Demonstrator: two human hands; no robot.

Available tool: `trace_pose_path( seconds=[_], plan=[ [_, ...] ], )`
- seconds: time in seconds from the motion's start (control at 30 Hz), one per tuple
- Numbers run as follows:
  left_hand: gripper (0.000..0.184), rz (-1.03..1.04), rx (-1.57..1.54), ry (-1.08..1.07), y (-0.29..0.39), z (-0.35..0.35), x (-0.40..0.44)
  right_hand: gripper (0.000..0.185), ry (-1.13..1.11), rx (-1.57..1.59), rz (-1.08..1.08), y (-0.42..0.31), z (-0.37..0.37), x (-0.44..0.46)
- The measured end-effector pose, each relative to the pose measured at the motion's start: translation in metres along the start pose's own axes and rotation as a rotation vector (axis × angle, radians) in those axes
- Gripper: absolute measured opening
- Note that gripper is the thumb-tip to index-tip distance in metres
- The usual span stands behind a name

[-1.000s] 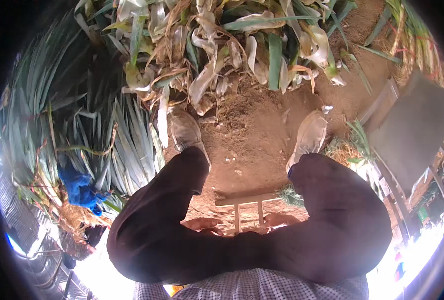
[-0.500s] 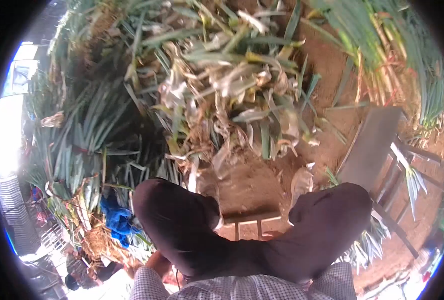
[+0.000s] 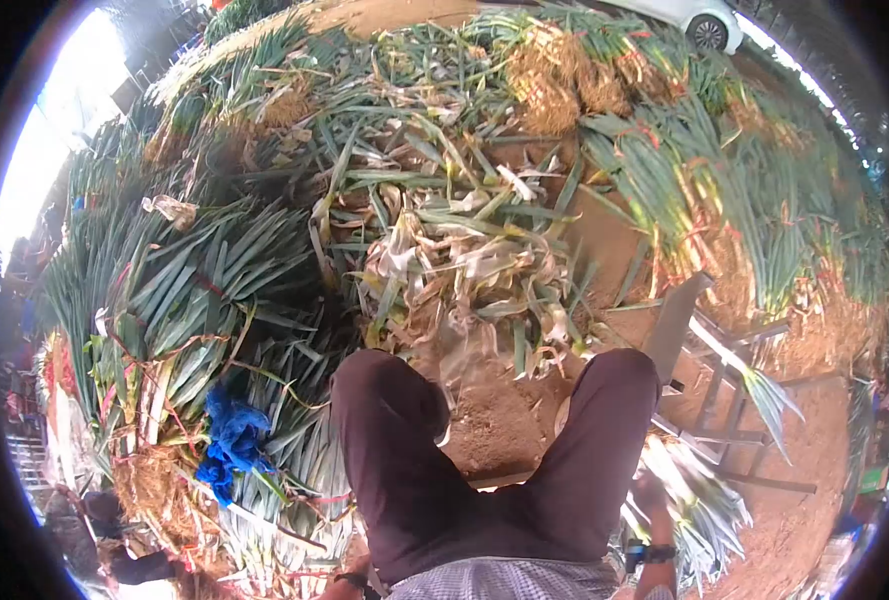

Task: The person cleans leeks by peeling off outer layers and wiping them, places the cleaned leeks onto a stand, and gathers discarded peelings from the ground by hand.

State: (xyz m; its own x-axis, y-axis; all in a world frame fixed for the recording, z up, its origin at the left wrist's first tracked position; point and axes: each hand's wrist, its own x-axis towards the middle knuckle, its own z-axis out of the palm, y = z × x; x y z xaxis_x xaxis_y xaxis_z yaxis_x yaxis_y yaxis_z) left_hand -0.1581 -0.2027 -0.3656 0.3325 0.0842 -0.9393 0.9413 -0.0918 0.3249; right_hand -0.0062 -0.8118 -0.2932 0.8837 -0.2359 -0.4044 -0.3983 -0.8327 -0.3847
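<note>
My right hand (image 3: 650, 494) is low beside my right thigh, at the edge of a spread of green onions (image 3: 699, 505) with pale stalks. It is shadowed and its fingers are unclear. Close to my left hip, only a small part of my left hand (image 3: 358, 552) shows, its fingers hidden by my leg. Bundles of green onions (image 3: 194, 275) lie to my left, and a blue cloth (image 3: 236, 435) rests on them. In front of my knees is a heap of stripped, withered leaves (image 3: 454, 260).
A metal bench-like frame (image 3: 680, 318) stands by my right knee, with a single green onion (image 3: 754, 378) lying across it. More tied green onions (image 3: 664, 180) cover the ground at the right and back. A white car (image 3: 679, 12) is at the far edge.
The view has tilted up, bringing the car and farther bundles into sight. My knees have come closer together. My right hand has come into view beside the green onions.
</note>
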Motion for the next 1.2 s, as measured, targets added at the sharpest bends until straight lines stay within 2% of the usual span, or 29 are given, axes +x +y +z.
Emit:
trace_pose_path(
  seconds=[0.07, 0.1, 0.13, 0.2, 0.27, 0.33, 0.37, 0.4, 0.5, 0.53, 0.57, 0.6, 0.63, 0.67, 0.7, 0.77, 0.8, 0.83, 0.87, 0.9, 0.93, 0.97, 1.0, 1.03, 1.07, 1.13, 1.17, 1.2],
  plan=[
    [0.032, 0.005, 0.017, -0.053, -0.001, -0.008, 0.011, 0.027, 0.395, -0.143, -0.15, -0.061, -0.075, 0.003],
    [0.032, 0.011, 0.031, -0.079, 0.001, -0.012, 0.017, 0.028, 0.532, -0.058, -0.098, -0.113, -0.114, 0.0],
    [0.032, 0.033, 0.044, -0.104, 0.007, -0.019, 0.027, 0.029, 0.483, 0.093, -0.109, -0.164, -0.157, -0.005],
    [0.032, 0.103, 0.073, -0.154, 0.034, -0.033, 0.049, 0.029, 0.629, 0.065, -0.386, -0.215, -0.204, 0.006],
    [0.032, 0.229, 0.072, -0.183, 0.075, -0.05, 0.073, 0.027, 0.693, 0.232, -0.567, -0.272, -0.231, 0.038],
    [0.031, 0.395, 0.052, -0.195, 0.128, -0.066, 0.099, 0.028, 0.617, 0.445, -0.641, -0.322, -0.246, 0.089],
    [0.031, 0.49, 0.031, -0.196, 0.16, -0.072, 0.113, 0.027, 0.574, 0.657, -0.667, -0.349, -0.244, 0.122],
    [0.031, 0.582, 0.016, -0.196, 0.193, -0.074, 0.127, 0.026, 0.517, 0.87, -0.689, -0.367, -0.235, 0.158],
    [0.031, 0.784, 0.021, -0.143, 0.291, -0.075, 0.165, 0.03, 0.337, 1.14, -0.453, -0.365, -0.159, 0.299],
    [0.029, 0.753, 0.13, -0.081, 0.33, -0.07, 0.146, 0.042, 0.443, 0.656, -0.643, -0.336, -0.113, 0.342],
    [0.027, 0.717, 0.24, -0.024, 0.371, -0.064, 0.127, 0.052, 0.363, 0.569, -0.594, -0.307, -0.072, 0.372],
    [0.029, 0.672, 0.159, -0.026, 0.393, -0.062, 0.137, 0.063, 0.282, 0.474, -0.551, -0.28, -0.031, 0.401],
    [0.031, 0.639, 0.149, 0.046, 0.422, -0.059, 0.131, 0.07, 0.007, 0.742, -0.245, -0.252, 0.005, 0.421],
    [0.059, 0.647, 0.172, -0.012, 0.43, -0.074, 0.164, 0.074, 0.022, 0.654, -0.293, -0.194, 0.048, 0.449],
    [0.052, 0.649, 0.083, 0.084, 0.448, -0.078, 0.169, 0.079, 0.042, 0.568, -0.338, -0.146, 0.086, 0.466],
    [0.04, 0.671, -0.09, 0.268, 0.495, -0.071, 0.178, 0.07, 0.098, 0.179, -0.362, -0.121, 0.103, 0.462],
    [0.054, 0.562, 0.006, 0.266, 0.511, -0.088, 0.198, 0.069, 0.065, 0.664, -0.025, -0.138, 0.1, 0.459],
    [0.064, 0.513, -0.029, 0.371, 0.525, -0.096, 0.219, 0.073, 0.042, 1.136, 0.326, -0.146, 0.102, 0.465],
    [0.078, 0.467, -0.031, 0.302, 0.542, -0.106, 0.234, 0.079, 0.106, 1.017, 0.374, -0.128, 0.124, 0.49],
    [0.092, 0.426, -0.034, 0.226, 0.563, -0.108, 0.243, 0.094, 0.24, 0.769, 0.52, -0.134, 0.132, 0.507],
    [0.089, 0.33, -0.089, 0.206, 0.575, -0.109, 0.258, 0.109, 0.344, 0.534, 0.691, -0.14, 0.14, 0.525],
    [0.083, 0.271, -0.15, 0.228, 0.581, -0.104, 0.276, 0.109, 0.112, 0.73, 0.472, -0.15, 0.127, 0.519],
    [0.08, 0.235, -0.107, 0.268, 0.598, -0.085, 0.276, 0.108, 0.42, 0.479, 0.588, -0.158, 0.171, 0.536],
    [0.077, 0.197, -0.061, 0.314, 0.613, -0.07, 0.275, 0.095, 0.238, 0.311, 0.548, -0.219, 0.124, 0.516],
    [0.077, 0.29, -0.029, 0.291, 0.607, -0.069, 0.301, 0.1, 0.145, 0.526, 0.429, -0.237, 0.133, 0.516],
    [0.078, 0.47, 0.033, 0.241, 0.576, -0.078, 0.374, 0.082, 0.192, 0.394, 0.308, -0.277, 0.157, 0.51],
    [0.075, 0.659, -0.002, 0.144, 0.571, -0.076, 0.388, 0.074, 0.215, 0.278, 0.265, -0.297, 0.169, 0.504],
    [0.07, 0.589, -0.047, 0.125, 0.574, -0.067, 0.387, 0.065, 0.225, 0.196, 0.226, -0.313, 0.182, 0.499]
  ],
)
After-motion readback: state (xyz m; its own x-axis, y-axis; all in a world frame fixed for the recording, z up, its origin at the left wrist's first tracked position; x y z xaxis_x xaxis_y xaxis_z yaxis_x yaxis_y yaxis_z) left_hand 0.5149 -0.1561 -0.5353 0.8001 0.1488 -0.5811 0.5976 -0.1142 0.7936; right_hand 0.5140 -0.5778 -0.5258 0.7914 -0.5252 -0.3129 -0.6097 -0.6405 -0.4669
